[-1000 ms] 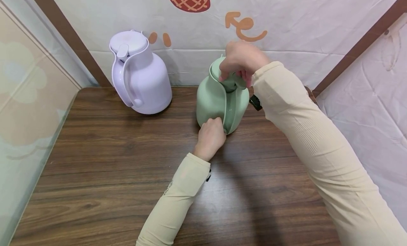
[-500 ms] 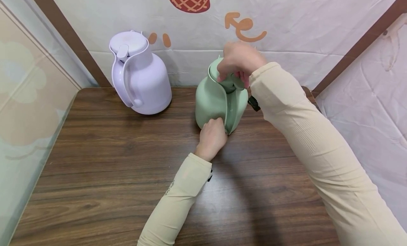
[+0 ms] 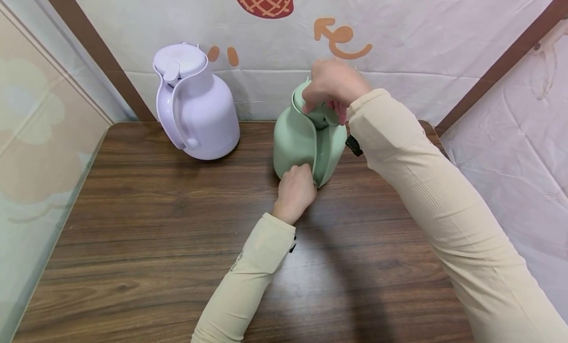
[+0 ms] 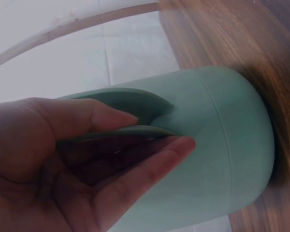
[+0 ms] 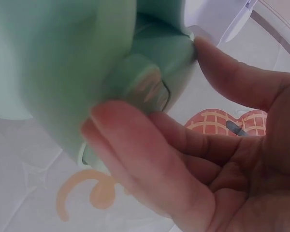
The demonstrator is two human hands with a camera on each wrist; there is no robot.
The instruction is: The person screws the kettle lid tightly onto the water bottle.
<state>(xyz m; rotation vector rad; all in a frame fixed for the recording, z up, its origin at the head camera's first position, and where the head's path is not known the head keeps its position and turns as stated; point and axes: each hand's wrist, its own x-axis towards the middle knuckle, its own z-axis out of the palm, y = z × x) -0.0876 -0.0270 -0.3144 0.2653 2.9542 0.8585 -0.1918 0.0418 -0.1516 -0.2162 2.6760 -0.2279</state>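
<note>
A light green vacuum jug stands upright at the back of the table. My left hand is at its lower front. In the left wrist view, thumb and fingers pinch the edge of the jug's curved handle. Over the jug's top, my right hand grips the round lid, which sits in the neck. In the right wrist view the thumb touches one side of the lid and the fingers lie on the other side, near its push lever. Part of the lid is hidden by the hand.
A lilac vacuum jug with its lid on stands at the back left, apart from the green one. Behind both hangs a white printed cloth. The dark wood table stretches toward me.
The green jug has shifted very slightly to the left along with my right hand. Both hands keep their holds, and the lilac jug stays put.
</note>
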